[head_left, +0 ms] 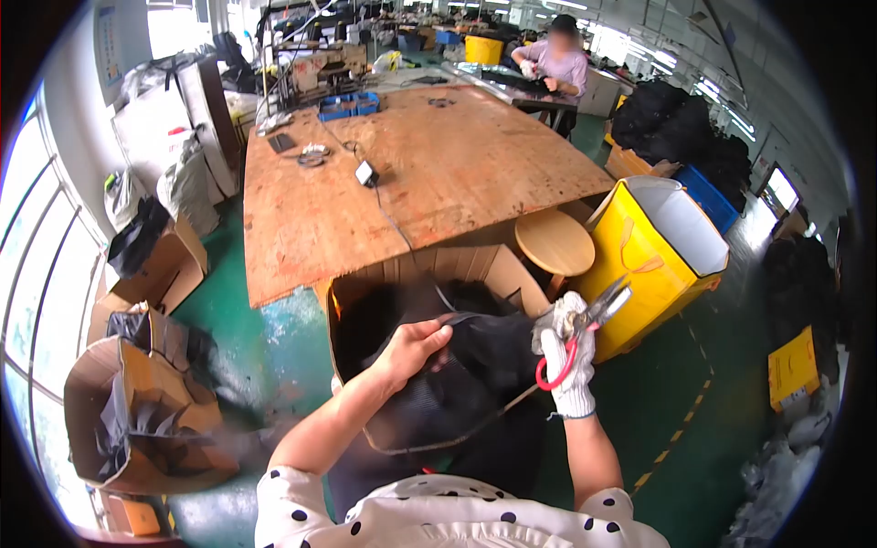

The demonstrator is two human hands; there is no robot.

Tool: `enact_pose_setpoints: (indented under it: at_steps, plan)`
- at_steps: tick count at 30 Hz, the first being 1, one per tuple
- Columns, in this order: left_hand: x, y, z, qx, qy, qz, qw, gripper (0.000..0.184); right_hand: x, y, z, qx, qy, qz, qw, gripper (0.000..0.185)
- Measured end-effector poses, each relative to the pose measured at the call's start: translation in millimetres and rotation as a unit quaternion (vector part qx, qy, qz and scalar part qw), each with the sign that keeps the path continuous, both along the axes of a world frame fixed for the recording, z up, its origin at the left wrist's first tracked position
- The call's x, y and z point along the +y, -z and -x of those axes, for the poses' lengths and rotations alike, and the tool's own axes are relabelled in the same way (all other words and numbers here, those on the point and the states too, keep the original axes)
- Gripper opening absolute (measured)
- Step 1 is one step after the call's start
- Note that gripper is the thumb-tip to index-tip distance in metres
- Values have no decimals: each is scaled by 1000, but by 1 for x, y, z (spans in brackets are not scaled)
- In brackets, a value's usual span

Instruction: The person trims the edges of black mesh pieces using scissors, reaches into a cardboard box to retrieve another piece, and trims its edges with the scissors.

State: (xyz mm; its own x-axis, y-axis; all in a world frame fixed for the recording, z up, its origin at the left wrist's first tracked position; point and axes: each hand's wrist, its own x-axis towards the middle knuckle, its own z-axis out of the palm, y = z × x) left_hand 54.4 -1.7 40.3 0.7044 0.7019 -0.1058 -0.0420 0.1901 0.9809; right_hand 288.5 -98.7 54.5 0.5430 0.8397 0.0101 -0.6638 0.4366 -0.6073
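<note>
My bare left hand (416,349) pinches the edge of a piece of black mesh-like fabric (484,352) between thumb and fingers. The cloth stretches across to my right hand (568,365), which wears a white knit glove. That hand is closed on red-handled scissors (607,303), their blades pointing up and to the right. Whether the gloved fingers also grip the cloth, I cannot tell. Below both hands stands an open cardboard box (507,271) with more black material inside; the fabric hides part of its front.
Beyond the box is a large wooden table (438,173) carrying a cable, a white adapter (366,173) and a blue tray (349,105). A round stool (554,243) and a yellow bag (607,315) stand at right. Another box (183,447) sits left. A person (562,68) works behind.
</note>
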Motion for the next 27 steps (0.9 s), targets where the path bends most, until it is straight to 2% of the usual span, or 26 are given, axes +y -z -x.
enact_pose_setpoints:
  at_steps: [1,2,3,4,5,7,8,11,13,17,18,19,21,22,23,25,26,27]
  plan:
    - [2,-4,3,-1,3,-10,1000,40,-2,4,1,-114,-3,-20,993,13]
    - [3,-9,8,12,-5,-76,997,39,-4,9,1,-225,7,-44,973,12]
    - [2,-15,13,25,-14,-141,990,40,-7,13,2,-322,27,-72,944,17]
    - [-1,-24,19,40,-2,-167,985,37,-7,12,2,-281,40,-70,956,23]
    - [0,-25,23,37,6,-280,959,34,-10,14,0,-240,51,-67,967,28]
    - [3,-30,32,42,6,-488,872,30,-10,18,-3,-205,43,-73,975,31]
    - [3,-36,38,105,28,-519,848,29,-9,22,-6,-210,39,-74,974,27]
    - [-3,-49,45,140,3,-540,830,26,-4,34,-11,-178,24,-96,979,25]
    - [-5,-47,47,123,-21,-542,831,24,-5,35,-13,-255,20,-35,966,28]
    - [-5,-39,51,96,22,-466,879,30,1,44,-12,-280,7,-6,960,30]
    - [-5,-37,51,80,38,-436,896,30,2,44,-12,-308,-9,13,951,24]
    - [-5,-35,51,82,39,-433,897,30,8,48,-17,-242,-63,4,968,23]
    - [-7,-29,51,157,52,-309,936,25,14,55,-28,-271,-186,-4,944,24]
    - [-3,-19,49,122,39,-254,959,22,12,60,-23,-221,-163,-10,962,21]
    - [-1,-12,47,108,10,-258,960,21,10,62,-20,-263,-181,-4,948,22]
    - [4,-2,45,98,-1,-209,973,22,-3,11,32,-362,-5,49,931,30]
    - [2,-7,45,107,5,-232,967,22,1,33,10,-440,-56,71,894,23]
    - [0,-6,45,107,7,-232,967,22,0,23,17,-363,-94,16,927,22]
